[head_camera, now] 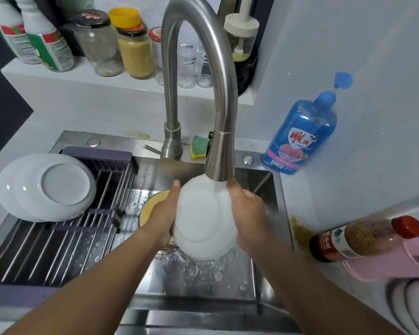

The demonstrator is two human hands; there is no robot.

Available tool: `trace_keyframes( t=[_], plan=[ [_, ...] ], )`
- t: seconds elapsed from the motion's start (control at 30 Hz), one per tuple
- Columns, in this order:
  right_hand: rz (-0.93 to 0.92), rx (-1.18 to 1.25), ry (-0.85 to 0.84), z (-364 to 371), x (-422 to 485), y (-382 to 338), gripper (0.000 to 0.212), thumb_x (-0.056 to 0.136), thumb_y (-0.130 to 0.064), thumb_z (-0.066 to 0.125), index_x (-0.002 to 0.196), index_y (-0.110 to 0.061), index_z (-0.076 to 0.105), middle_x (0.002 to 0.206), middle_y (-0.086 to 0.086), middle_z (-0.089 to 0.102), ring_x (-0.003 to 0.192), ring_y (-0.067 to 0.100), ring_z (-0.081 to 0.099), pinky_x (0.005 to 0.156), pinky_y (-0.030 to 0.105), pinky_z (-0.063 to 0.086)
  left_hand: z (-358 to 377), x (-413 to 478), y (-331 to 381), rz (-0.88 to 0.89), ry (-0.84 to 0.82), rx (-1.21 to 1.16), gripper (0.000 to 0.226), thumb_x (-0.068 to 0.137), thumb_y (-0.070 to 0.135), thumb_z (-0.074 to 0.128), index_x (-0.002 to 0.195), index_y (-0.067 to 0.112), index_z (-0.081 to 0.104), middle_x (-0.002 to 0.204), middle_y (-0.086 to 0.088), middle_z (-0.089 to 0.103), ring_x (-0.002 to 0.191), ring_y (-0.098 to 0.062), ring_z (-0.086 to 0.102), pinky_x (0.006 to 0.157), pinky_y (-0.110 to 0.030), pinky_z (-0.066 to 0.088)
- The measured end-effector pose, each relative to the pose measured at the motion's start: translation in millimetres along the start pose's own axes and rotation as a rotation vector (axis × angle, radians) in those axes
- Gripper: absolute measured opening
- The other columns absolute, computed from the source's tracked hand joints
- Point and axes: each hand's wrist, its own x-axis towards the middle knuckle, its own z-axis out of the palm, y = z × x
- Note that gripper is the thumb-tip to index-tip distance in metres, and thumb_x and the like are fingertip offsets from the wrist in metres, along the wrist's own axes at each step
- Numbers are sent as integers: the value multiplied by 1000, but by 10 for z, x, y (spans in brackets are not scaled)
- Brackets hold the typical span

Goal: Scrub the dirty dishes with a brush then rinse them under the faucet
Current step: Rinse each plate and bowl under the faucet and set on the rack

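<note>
I hold a white plate (200, 218) upright over the steel sink (267, 262), its underside facing me. Water streams onto its top edge from the faucet head (221, 160). My left hand (163, 213) grips the plate's left rim, and my right hand (248, 213) grips its right rim. Behind my left hand a yellow-stained bowl (150, 204) lies in the basin. No brush is in view.
Two clean white plates (45, 187) lie upside down on the roll-up drying rack (58, 247) at the left. A green-yellow sponge (200, 146) sits behind the faucet. Blue dish soap bottle (302, 134) stands right; a sauce bottle (365, 238) and pink basin (387, 267) lie near right. Jars line the back shelf.
</note>
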Motion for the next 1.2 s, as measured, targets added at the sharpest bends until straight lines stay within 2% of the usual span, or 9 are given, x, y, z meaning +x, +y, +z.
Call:
trace_keyframes(
  t=[0.13, 0.23, 0.43, 0.53, 0.63, 0.8, 0.93, 1.07, 1.2],
  plan=[
    [100, 34, -20, -57, 145, 38, 48, 86, -64, 65, 93, -18, 78, 87, 8, 79, 86, 33, 77, 87, 55, 60, -253, -120, -104, -114, -345, -405, 37, 94, 35, 60, 124, 16, 71, 127, -17, 70, 107, -35, 71, 84, -60, 59],
    [55, -106, -27, -73, 247, 45, 48, 95, -61, 57, 101, -17, 73, 91, 9, 77, 88, 31, 73, 88, 45, 58, -348, -125, -202, -75, -499, -441, 73, 78, 13, 85, 144, 16, 54, 139, -19, 61, 125, -40, 60, 89, -60, 56],
    [-172, -671, -168, 169, 282, -80, 46, 101, -58, 41, 119, -22, 64, 118, 9, 65, 110, 31, 60, 96, 40, 48, -172, -288, -85, 21, -525, -70, 60, 79, -13, 75, 133, 11, 61, 126, -19, 69, 116, -38, 67, 93, -55, 57],
    [-441, -938, -152, 434, 140, -70, 53, 86, -77, 43, 103, -34, 68, 112, 0, 66, 107, 26, 60, 101, 42, 45, 26, -405, -49, 67, -480, 109, 46, 79, -20, 69, 121, 0, 65, 112, -21, 74, 104, -37, 72, 86, -46, 61],
    [-596, -1160, -252, 543, -29, -172, 41, 103, -51, 37, 98, -22, 66, 102, 0, 64, 103, 23, 58, 103, 47, 37, 22, -441, -29, 91, -376, 121, 38, 79, -19, 69, 112, 0, 67, 101, -21, 75, 85, -30, 74, 67, -35, 60],
    [-132, -661, -127, 399, 82, -396, 50, 105, -42, 48, 142, -9, 48, 135, 15, 55, 128, 37, 54, 102, 39, 43, -186, -434, -10, 63, -419, -132, 50, 82, -12, 68, 127, 11, 65, 121, -19, 72, 110, -34, 69, 92, -50, 58],
    [-28, -507, -40, 199, 268, -374, 20, 102, -21, 54, 94, -7, 65, 82, 8, 63, 78, 30, 61, 64, 30, 43, -340, -379, -22, 47, -392, -397, 53, 85, -4, 65, 135, 10, 59, 127, -21, 68, 118, -37, 65, 91, -51, 58],
    [100, -272, -73, 158, 306, -246, 32, 95, -40, 63, 94, -10, 74, 88, 14, 75, 91, 35, 71, 93, 48, 56, -363, -295, 5, 107, -246, -404, 42, 98, 34, 57, 135, 15, 60, 124, -14, 72, 116, -31, 68, 93, -53, 58],
    [69, -103, -25, 185, 254, -158, 40, 80, -50, 70, 87, -11, 75, 86, 10, 76, 92, 33, 72, 93, 52, 55, -132, -192, 28, 79, 177, -290, 55, 99, 65, 41, 105, 20, 72, 95, -3, 79, 92, -26, 73, 88, -49, 58]
  ],
)
